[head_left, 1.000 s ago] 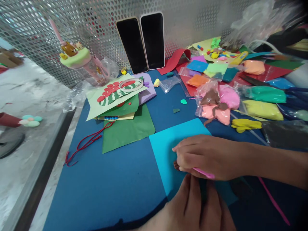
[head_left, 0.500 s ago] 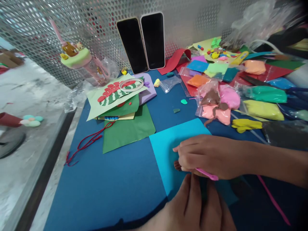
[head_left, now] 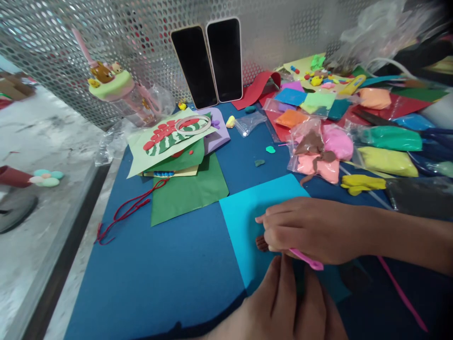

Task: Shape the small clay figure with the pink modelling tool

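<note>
Here, the right hand (head_left: 307, 229) pinches a slim pink tool (head_left: 308, 260) in its grip, beside a ribbed brown piece (head_left: 262, 243) partly hidden by that hand. The piece lies on the light-blue sheet (head_left: 235, 215), at the near right of the bench (head_left: 152, 274). The left hand (head_left: 279, 307) curls nearer; I cannot tell whether its grip holds anything.

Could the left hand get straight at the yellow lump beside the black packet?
Probably not: the right hand and its forearm stretch between the left hand and the yellow lump, though the lump itself looks uncovered.
</note>
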Available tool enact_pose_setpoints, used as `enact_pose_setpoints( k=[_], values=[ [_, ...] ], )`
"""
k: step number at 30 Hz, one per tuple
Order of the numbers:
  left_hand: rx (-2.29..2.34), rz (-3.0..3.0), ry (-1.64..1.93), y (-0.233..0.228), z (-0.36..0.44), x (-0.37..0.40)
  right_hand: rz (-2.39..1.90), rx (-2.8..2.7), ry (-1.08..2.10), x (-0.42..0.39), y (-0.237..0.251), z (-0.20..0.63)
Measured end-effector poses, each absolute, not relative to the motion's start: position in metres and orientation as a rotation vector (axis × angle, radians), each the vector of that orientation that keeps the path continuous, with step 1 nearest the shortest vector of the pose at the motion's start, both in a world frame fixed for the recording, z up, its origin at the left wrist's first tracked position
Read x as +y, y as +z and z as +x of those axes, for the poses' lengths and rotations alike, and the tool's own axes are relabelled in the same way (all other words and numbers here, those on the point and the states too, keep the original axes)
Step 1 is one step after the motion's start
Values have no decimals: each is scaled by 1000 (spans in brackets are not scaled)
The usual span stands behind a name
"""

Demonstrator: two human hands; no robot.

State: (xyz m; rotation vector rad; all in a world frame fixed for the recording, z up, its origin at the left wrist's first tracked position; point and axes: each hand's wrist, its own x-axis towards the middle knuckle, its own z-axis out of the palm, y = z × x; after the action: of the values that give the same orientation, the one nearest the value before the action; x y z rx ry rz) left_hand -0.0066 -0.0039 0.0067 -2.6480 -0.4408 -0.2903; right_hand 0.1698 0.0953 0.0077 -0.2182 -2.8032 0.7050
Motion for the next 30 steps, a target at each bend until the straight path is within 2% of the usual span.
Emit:
enact_pose_setpoints(
  k=[30],
  values=[
    [-498,-2698,-307,10,-1,-4,-139,-2826,442,92,13,167]
  ],
)
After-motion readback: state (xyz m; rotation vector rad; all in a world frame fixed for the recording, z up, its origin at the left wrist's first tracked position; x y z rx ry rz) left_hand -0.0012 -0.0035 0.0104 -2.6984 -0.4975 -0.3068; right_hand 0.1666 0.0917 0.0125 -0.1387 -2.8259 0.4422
